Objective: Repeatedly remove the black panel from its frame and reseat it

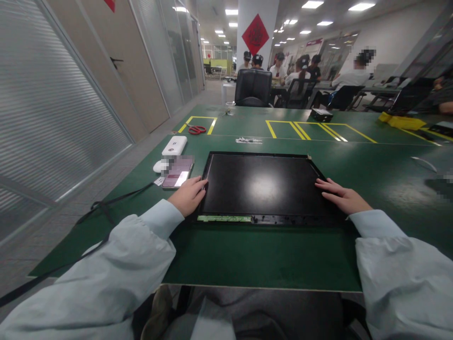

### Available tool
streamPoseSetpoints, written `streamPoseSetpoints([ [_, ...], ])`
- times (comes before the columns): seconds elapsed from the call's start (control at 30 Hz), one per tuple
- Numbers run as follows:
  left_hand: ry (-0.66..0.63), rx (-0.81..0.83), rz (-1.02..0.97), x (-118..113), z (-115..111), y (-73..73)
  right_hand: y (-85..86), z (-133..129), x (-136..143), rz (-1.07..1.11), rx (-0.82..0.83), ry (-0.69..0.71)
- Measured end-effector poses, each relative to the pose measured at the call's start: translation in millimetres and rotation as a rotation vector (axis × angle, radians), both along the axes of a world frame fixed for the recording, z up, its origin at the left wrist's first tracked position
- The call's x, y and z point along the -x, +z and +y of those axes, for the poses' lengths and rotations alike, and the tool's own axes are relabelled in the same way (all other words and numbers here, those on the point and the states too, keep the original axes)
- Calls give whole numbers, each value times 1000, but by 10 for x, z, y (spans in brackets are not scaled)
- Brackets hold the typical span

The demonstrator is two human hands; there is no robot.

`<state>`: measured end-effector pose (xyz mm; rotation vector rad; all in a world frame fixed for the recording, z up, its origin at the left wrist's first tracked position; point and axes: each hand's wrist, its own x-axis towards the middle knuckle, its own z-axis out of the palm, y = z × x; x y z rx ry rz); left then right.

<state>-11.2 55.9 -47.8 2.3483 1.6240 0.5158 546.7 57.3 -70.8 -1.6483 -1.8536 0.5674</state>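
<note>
Along the near edge of the display panel [244,189], a green circuit board [224,218] lies exposed; the panel itself rests flat on the surface [262,259]. The left hand [187,197] and right hand [345,198], loosely open, touch its opposite side borders without gripping. A phone [182,172] crowds the left hand; beyond lie a white power bank [175,146], then red-handled scissors [197,130]. A black chair [253,87] stands farthest.

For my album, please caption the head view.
Two hands rest at either side of a black panel on a green table.
</note>
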Motion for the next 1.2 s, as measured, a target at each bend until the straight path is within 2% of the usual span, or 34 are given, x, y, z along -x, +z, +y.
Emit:
streamPoseSetpoints([
  [0.5,-42,-30,53,-30,-22,117,-16,15,-29,-19,-5,17],
  [0.83,-3,-8,-21,-15,-14,82,32,-21,37,12,0,-16],
  [1.2,-6,-9,-91,-96,-81,138,16,-8,25,-29,-15,-31],
])
